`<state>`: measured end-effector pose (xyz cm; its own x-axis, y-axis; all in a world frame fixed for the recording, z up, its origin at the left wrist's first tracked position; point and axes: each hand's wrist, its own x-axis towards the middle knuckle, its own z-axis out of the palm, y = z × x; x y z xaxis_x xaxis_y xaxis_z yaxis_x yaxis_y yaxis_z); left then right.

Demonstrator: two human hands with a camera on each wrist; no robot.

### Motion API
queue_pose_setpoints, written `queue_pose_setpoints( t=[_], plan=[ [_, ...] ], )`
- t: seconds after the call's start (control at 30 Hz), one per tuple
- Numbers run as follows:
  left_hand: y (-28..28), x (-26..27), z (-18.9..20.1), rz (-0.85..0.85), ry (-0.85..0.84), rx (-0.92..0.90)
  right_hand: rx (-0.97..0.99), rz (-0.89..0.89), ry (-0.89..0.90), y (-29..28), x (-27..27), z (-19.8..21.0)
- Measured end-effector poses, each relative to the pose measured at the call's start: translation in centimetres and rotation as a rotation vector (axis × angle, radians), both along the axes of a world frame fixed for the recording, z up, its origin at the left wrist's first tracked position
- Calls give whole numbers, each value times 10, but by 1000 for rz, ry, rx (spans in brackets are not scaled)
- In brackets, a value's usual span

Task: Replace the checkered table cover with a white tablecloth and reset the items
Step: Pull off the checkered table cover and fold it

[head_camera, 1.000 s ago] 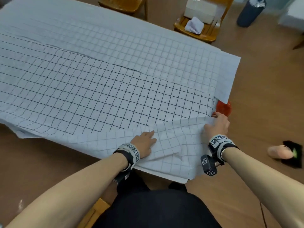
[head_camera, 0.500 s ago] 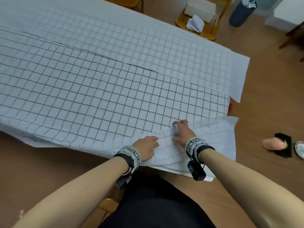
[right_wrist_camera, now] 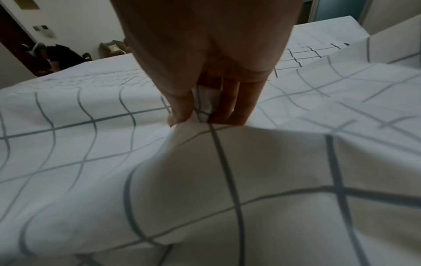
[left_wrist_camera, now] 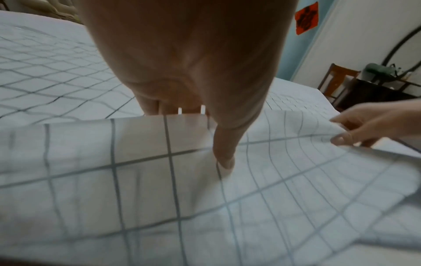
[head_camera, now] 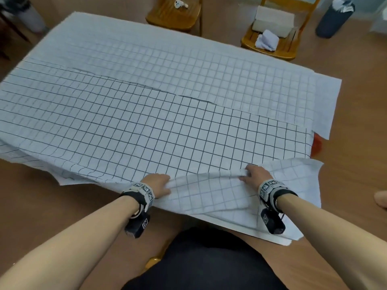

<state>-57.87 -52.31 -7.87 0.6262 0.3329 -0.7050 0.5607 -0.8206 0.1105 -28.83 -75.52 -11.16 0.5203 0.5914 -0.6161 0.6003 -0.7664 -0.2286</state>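
Where the checkered cover (head_camera: 146,114) folds, left hand (head_camera: 157,184) grips; right hand (head_camera: 256,175) pinches.

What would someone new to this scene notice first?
The large white cloth with a dark grid pattern covers nearly the whole table. At its near edge, the right hand pinches a raised fold of it while the left hand holds the cloth beside it. Beyond the table's far side stand two wooden chairs, one holding a crumpled white cloth.
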Motion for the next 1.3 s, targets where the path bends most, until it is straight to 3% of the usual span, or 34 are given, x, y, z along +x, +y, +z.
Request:
queue_pose_setpoints(
  t=[0.1, 0.4, 0.67, 0.9, 1.17, 1.3],
  plan=[
    [16, 30, 18, 25, 5, -28, 15, -38, 8, -4, 12, -1],
    [50, 82, 52, -5, -99, 131, 1, 38, -8, 1, 16, -1],
    [68, 120, 14, -18, -81, 86, 63, -216, 15, -8, 20, 14],
    [86, 145, -17, -187, -79, 103, 264, -458, -122, -9, 40, 52],
    [118, 171, -25, -307, -21, 118, 249, -548, -196, 1, -1, 62],
    [117, 188, -23, -384, 17, 85, 164, -567, -101, -15, -24, 55]
  ],
)
